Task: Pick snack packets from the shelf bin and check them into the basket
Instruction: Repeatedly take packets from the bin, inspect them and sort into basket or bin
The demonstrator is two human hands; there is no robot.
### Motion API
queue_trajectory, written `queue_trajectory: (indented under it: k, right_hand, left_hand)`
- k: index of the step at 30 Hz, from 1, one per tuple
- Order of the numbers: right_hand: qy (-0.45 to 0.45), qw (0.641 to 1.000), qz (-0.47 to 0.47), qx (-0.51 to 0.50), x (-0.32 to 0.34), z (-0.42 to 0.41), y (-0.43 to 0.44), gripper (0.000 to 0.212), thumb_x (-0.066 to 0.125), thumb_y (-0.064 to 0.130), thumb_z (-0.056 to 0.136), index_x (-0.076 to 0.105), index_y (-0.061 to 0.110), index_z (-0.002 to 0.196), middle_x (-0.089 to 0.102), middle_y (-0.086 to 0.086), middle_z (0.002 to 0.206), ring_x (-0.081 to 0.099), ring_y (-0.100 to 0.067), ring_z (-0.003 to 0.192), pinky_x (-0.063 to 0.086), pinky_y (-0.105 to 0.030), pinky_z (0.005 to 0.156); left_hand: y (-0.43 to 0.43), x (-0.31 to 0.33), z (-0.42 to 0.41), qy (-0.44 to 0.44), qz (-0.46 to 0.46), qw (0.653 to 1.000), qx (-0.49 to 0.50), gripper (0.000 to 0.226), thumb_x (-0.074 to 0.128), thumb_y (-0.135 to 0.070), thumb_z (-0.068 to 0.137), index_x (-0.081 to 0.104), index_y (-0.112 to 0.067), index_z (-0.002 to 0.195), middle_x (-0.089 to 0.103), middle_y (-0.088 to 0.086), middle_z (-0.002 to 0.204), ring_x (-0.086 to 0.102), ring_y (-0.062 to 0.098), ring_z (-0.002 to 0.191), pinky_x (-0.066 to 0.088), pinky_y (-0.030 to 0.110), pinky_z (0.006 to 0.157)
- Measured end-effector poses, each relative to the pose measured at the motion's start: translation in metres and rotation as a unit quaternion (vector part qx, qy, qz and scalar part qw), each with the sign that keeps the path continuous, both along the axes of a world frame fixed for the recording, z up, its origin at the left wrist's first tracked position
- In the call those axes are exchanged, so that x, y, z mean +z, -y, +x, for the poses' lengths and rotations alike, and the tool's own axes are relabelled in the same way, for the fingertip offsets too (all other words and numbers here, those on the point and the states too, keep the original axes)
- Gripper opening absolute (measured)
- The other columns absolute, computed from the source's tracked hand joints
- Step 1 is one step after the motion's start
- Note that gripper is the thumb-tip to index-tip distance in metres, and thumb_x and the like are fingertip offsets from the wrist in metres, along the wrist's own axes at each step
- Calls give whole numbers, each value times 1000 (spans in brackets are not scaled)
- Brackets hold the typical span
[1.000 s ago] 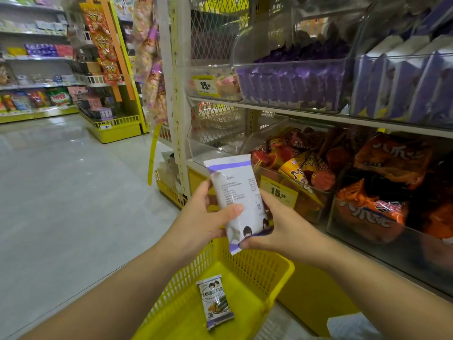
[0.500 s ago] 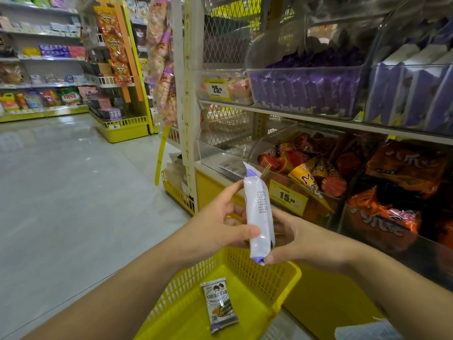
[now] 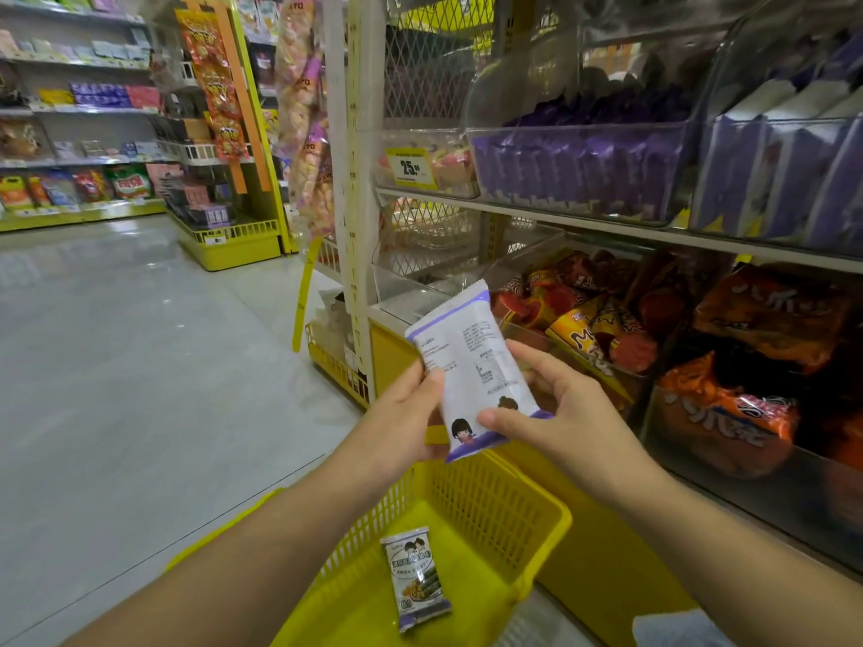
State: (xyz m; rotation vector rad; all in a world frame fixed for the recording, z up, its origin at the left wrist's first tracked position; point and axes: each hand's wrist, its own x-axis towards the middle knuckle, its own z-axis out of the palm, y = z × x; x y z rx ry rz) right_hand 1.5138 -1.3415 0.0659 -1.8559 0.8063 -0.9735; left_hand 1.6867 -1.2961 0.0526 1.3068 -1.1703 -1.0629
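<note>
Left hand [image 3: 401, 413] and right hand [image 3: 565, 413] pinch the white packet [image 3: 471, 361] over my basket [image 3: 467, 488]; released off-centre, I fear it falls outside.

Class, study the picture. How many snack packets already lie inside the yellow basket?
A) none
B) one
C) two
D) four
B: a single packet lies on the bottom of the yellow basket, while the white and purple packet is not in it yet, gripped above it by the left hand and the right hand.
</note>
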Motion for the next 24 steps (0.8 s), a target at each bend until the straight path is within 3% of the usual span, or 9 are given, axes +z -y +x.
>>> queue_trajectory:
  k: [3,6,9,13,15,18,20,24]
  right_hand:
    - [4,999,-20,30,1,2,-4,66,78,22,76,46,40,131,64,17,122,61,0,111,53,-29,92]
    - [47,995,39,85,3,1,-4,51,66,35,81,46,44,127,68,14,118,67,-13,104,57,-37,85]
    - [81,988,89,100,5,0,-3,39,51,15,95,48,41,125,71,8,112,71,-25,96,57,-47,82]
    - [75,990,58,100,4,1,-5,41,53,9,94,52,28,130,71,17,109,69,-11,98,57,-23,74]
    - [63,994,33,83,3,2,-6,38,57,9,93,57,27,126,70,17,111,68,-8,101,56,-22,77]
    - [33,997,-3,69,0,4,-9,35,62,11,91,62,32,119,70,18,108,68,-14,95,57,-22,70]
    - [7,998,-17,60,0,5,-11,34,64,15,90,63,34,119,69,20,108,66,-18,94,59,-29,71]
    - [-3,997,-1,78,2,5,-10,34,63,14,91,61,28,122,69,16,112,66,-17,101,56,-35,85]
  left_hand:
    - [-1,-3,-3,5,14,1000,-18,18,52,-37,97,51,-51,108,71,-22,103,69,1,93,60,30,74]
    - [-3,0,-2,-15,27,999,-32,31,61,-31,93,51,-39,122,68,-9,117,69,7,100,60,35,80]
    - [-3,2,0,-29,26,998,-49,36,63,-24,92,51,-36,124,66,-4,121,68,10,104,59,39,84]
    - [-3,1,-5,-33,9,998,-52,54,69,-14,77,47,-41,119,64,-4,122,68,11,104,59,38,82]
    - [-2,0,-9,-34,4,999,-38,72,66,-14,65,42,-35,130,64,-2,121,68,12,104,59,38,81]
    - [-2,-2,-11,-9,-13,1000,-15,92,65,-14,61,30,-35,144,65,-3,121,65,13,110,55,44,93]
    - [0,-4,-10,-7,-22,1000,0,90,64,-14,61,33,-35,143,66,-2,120,65,14,111,53,46,95]
    - [4,-7,-5,-43,-24,999,5,56,57,-5,73,53,-37,119,73,-1,105,70,21,100,59,44,81]
